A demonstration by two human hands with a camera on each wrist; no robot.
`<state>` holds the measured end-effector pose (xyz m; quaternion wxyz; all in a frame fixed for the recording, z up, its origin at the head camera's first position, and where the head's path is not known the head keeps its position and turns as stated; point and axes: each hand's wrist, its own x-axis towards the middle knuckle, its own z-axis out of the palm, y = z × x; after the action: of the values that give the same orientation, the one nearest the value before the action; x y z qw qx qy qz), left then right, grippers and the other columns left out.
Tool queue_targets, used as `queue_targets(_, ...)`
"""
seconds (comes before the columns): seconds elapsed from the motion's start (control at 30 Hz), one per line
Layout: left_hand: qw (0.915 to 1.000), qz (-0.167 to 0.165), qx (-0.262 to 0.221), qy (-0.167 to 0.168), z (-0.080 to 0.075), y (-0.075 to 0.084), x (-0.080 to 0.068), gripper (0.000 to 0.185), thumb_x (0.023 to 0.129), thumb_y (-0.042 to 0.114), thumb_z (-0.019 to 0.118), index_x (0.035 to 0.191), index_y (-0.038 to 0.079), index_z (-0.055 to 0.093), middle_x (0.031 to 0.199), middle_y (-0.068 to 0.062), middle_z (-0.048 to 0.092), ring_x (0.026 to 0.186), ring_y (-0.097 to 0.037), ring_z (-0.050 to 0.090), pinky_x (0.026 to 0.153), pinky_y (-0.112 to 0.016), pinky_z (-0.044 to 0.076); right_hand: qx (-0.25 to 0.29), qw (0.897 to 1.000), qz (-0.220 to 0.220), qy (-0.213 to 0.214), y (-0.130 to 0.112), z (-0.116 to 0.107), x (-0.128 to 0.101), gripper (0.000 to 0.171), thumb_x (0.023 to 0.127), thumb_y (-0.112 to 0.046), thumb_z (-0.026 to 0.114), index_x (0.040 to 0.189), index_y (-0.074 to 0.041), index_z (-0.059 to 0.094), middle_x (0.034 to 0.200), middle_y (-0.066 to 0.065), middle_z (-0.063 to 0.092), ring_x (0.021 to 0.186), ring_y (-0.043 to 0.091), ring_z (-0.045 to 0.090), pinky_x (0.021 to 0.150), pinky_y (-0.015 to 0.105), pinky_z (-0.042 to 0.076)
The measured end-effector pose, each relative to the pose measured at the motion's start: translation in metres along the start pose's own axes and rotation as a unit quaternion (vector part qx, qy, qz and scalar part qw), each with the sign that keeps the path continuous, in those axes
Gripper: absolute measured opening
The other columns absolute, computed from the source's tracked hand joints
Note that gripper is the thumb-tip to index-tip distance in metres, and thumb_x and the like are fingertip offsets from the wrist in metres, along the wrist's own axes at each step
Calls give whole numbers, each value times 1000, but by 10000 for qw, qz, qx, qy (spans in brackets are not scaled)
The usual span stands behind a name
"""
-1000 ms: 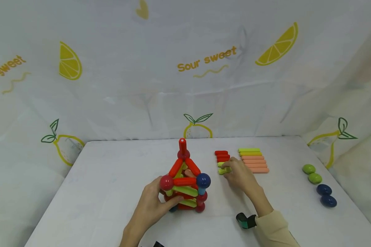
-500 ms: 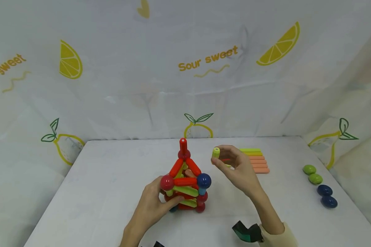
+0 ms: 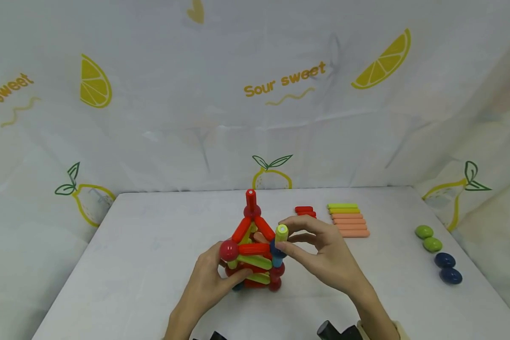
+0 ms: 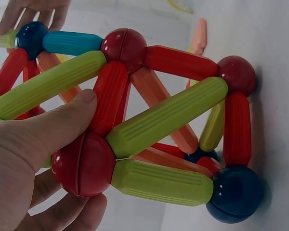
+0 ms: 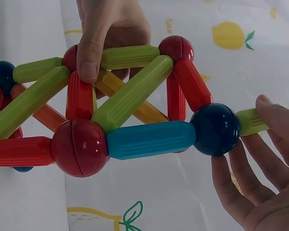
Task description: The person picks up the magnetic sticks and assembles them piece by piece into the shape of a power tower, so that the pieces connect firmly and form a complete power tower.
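A tower of magnetic rods and balls [image 3: 253,249] stands on the white table, with red, green, orange and light blue rods. My left hand [image 3: 206,278] grips its left side; in the left wrist view the thumb lies across a red rod [image 4: 108,98] above a red ball [image 4: 83,164], fingers behind. My right hand [image 3: 323,252] pinches a short yellow-green rod [image 3: 282,233] between thumb and fingers. That rod stands upright, its lower end right at the dark blue ball [image 5: 216,129] on the tower's upper right corner. Another upright red rod [image 3: 250,200] tops the back ball.
Short red rods [image 3: 304,209] lie behind my right hand, which partly hides that group. Right of them are yellow-green rods [image 3: 343,206] and several peach rods [image 3: 349,226] in a row. Green balls [image 3: 424,231] and blue balls [image 3: 445,260] line the right side. A printed curtain [image 3: 174,141] hangs behind.
My right hand has picked up a short yellow-green rod from the table, turned it upright and carried it left to the blue ball. The left hand and tower have stayed put.
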<state>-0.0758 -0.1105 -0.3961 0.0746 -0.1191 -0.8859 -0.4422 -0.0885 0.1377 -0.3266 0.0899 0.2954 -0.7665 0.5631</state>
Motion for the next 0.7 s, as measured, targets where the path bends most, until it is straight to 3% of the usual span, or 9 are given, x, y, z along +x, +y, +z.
queue_targets(0.23,9999,103,-14,11,0,-1,0,53,73,21,93,119,17,67,102,8,74,81,-3,59,68,-19,54,-71,9999,-116,-36,5,-4,0,32,88,4,74,118,-8,68,110,1,71,97,9,69,86,27,61)
queue_targets(0.33,9993,175,-209,-266,-5,-3,0,63,74,24,93,130,20,64,110,8,73,85,-3,61,70,-20,57,-64,9998,155,127,19,-13,1,28,96,2,65,123,-3,66,110,2,71,99,10,69,87,24,60)
queue_targets(0.4,9963,137,-532,-665,-12,-4,-1,77,75,26,93,142,22,56,120,4,70,84,-3,65,73,-21,59,-360,9974,536,317,34,-19,3,25,100,-4,61,125,-2,66,112,4,72,100,13,69,87,23,59)
queue_targets(0.5,9813,11,-1227,-1484,-25,-5,-5,97,77,26,91,158,24,37,138,-9,60,81,-6,71,76,-23,61,-1290,9847,1110,362,61,-24,5,26,101,-14,63,125,-4,69,116,10,74,103,23,70,88,34,61)
queue_targets(0.57,9674,-47,-1635,-1936,-34,-5,-7,101,80,25,89,160,22,29,140,-16,54,75,-10,74,75,-26,62,-1907,9723,1335,215,80,-25,5,30,98,-16,68,126,-4,69,120,15,73,108,31,69,89,46,60)
queue_targets(0.63,9659,83,-1728,-1927,-37,-4,-9,99,79,25,89,158,19,30,135,-17,54,78,-10,72,73,-28,62,-2330,9623,1403,42,97,-25,4,33,95,-13,71,127,-2,69,125,19,71,114,39,66,93,57,57)
queue_targets(0.7,9753,275,-1506,-1595,-35,-4,-9,97,77,29,90,155,21,34,131,-10,54,89,-10,68,74,-27,60,-2606,9548,1425,-69,110,-24,3,35,94,-9,72,127,0,68,128,21,70,120,43,63,99,61,53)
